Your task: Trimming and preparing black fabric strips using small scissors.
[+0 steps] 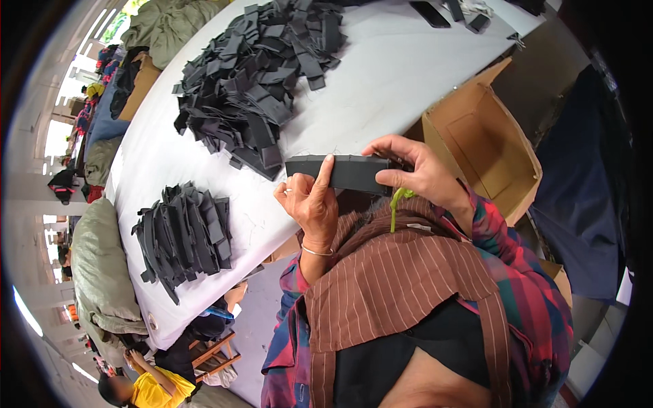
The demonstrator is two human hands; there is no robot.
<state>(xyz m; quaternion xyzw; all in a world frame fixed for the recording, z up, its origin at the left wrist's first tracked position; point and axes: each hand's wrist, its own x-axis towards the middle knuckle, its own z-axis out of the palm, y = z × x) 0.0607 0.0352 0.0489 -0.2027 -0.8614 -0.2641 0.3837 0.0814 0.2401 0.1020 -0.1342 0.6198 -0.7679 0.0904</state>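
Observation:
A flat black fabric strip [350, 173] is stretched between my hands at the near edge of the white table. My left hand [311, 200] is at its left end, index finger laid straight across the strip and the other fingers curled below it. My right hand [425, 170] grips the right end between thumb and fingers; something dark shows in that grip, too hidden to name. Beyond the strip lies a large heap of similar black fabric pieces [255, 85]. A smaller, more orderly pile of black strips [185, 234] lies to the left.
An open cardboard box [479, 146] stands right of the table [367, 81]. A dark phone [430, 13] lies on the far side. Olive padded cloth [102, 262] borders the table's left. A person in a yellow top [160, 391] is at lower left, near a wooden stool [216, 357].

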